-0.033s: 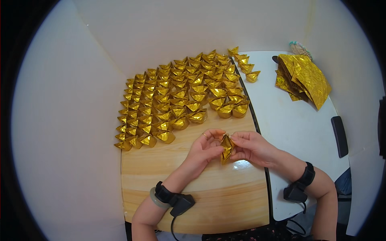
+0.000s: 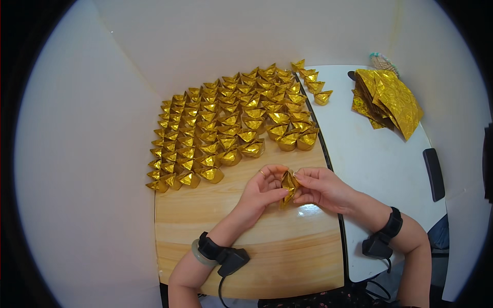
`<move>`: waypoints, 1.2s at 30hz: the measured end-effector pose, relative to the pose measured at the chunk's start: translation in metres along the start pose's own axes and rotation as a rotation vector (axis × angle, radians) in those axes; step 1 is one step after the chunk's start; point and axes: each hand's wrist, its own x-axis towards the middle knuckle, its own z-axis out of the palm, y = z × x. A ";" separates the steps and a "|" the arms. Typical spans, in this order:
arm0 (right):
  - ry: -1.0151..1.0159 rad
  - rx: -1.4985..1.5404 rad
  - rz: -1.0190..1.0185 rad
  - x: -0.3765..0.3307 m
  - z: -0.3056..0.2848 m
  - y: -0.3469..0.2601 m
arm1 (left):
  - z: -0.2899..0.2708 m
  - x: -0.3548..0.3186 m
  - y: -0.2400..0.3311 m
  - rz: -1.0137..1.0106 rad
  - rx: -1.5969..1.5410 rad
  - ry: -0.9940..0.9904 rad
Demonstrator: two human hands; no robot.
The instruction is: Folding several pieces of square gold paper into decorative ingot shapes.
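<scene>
Over the wooden tabletop I hold a folded gold-foil paper ingot [image 2: 289, 188] between both hands, its long points running away from me and toward me. My left hand [image 2: 263, 190] grips its left side, with the thumb pressed on the near part and the fingers curled behind. On the other side, my right hand [image 2: 324, 189] pinches the far right edge between thumb and fingers. Fingers partly cover the ingot's sides. Beyond my hands stand rows of finished gold paper ingots [image 2: 228, 123], close together.
Several more ingots [image 2: 322, 97] line the white table [image 2: 359, 169] past the black seam. A stack of gold foil sheets [image 2: 393, 100] lies at the far right, beside a small woven item [image 2: 383, 62]. A black oblong object [image 2: 434, 174] rests near the right edge. White panels enclose the table.
My left thumb has shifted slightly to the right over the ingot, and the ingot has tilted a little. My right hand looks almost unmoved.
</scene>
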 end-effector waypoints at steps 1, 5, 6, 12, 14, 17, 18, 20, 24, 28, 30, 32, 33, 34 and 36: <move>0.000 0.001 0.001 0.000 0.001 0.000 | 0.000 0.001 -0.002 0.000 0.000 0.001; 0.042 -0.060 0.001 0.000 0.003 0.000 | 0.000 0.001 -0.004 -0.015 0.146 0.055; 0.050 -0.067 -0.003 0.000 0.004 0.001 | 0.001 0.000 -0.004 -0.018 0.141 0.083; 0.126 -0.098 -0.023 0.000 0.006 0.002 | 0.004 0.001 0.002 -0.030 0.136 0.143; 0.115 -0.115 -0.027 0.000 0.003 0.002 | 0.003 0.002 -0.002 -0.007 0.149 0.141; 0.110 -0.125 -0.030 0.000 0.007 0.001 | 0.002 0.001 -0.003 0.021 0.202 0.133; 0.117 -0.118 -0.030 -0.001 0.010 0.000 | 0.002 0.000 -0.002 0.026 0.241 0.126; 0.124 -0.122 -0.024 -0.003 0.014 -0.003 | 0.005 -0.003 0.003 0.014 0.200 0.082; 0.113 -0.186 -0.022 0.000 0.006 0.002 | 0.006 -0.004 0.005 0.083 0.206 -0.065; 0.048 -0.224 -0.022 -0.002 0.005 0.001 | 0.003 -0.003 0.001 0.198 0.289 -0.086; 0.062 -0.211 0.005 -0.002 0.005 0.000 | 0.003 -0.002 0.001 0.237 0.352 -0.081; 0.107 -0.249 -0.007 -0.003 0.012 -0.003 | 0.005 -0.004 0.000 0.246 0.370 -0.062; 0.153 -0.288 -0.019 -0.003 0.016 -0.005 | 0.006 -0.004 0.000 0.256 0.387 -0.042; 0.154 -0.288 -0.019 -0.005 0.016 -0.007 | 0.007 -0.005 -0.001 0.256 0.386 -0.043; 0.178 -0.349 -0.076 -0.007 0.017 -0.010 | 0.009 -0.005 -0.002 0.253 0.456 0.067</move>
